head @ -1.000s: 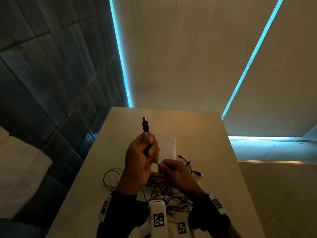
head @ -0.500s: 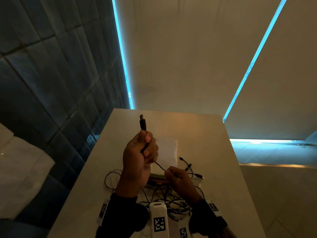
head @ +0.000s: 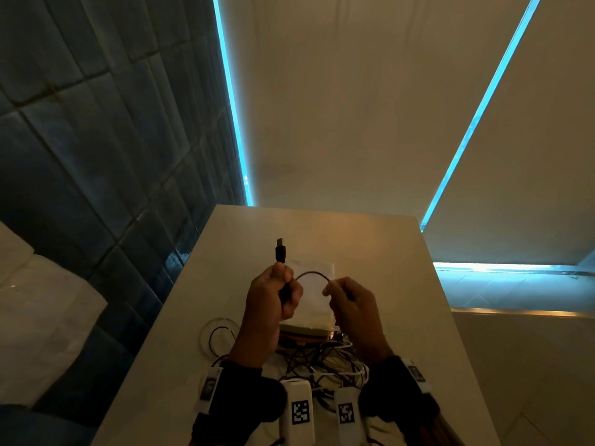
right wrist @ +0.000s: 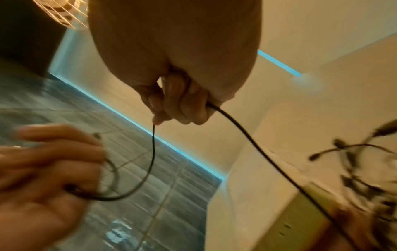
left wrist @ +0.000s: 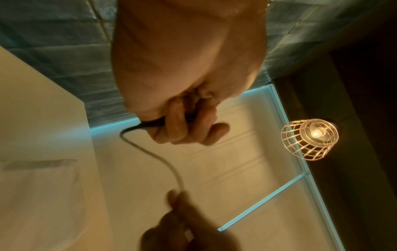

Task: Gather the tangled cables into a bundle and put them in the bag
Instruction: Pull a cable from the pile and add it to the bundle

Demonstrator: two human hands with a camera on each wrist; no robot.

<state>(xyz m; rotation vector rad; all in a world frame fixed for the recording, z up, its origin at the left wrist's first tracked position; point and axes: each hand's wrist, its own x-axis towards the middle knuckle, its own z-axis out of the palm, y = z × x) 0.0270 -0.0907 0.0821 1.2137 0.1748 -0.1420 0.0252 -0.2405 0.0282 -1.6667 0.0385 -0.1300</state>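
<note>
early on: left hand [head: 273, 297] and right hand [head: 351, 304] each grip one black cable [head: 312, 274]; the tangle [head: 322, 358] lies near, white bag [head: 314, 284] beyond it.

Head view: above, facing 12 o'clock down table [head: 370, 252]; wrist views: close, upward; all share black cable [head: 314, 274] between hands

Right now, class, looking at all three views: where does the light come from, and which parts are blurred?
Head view: dim, with cyan light strips glowing along the wall edges. Left wrist view: a warm caged wire lamp glares; the right hand is dark and blurred. Right wrist view: the left hand and the tangled black cables are smeared; the thin black cable stays sharp.
</note>
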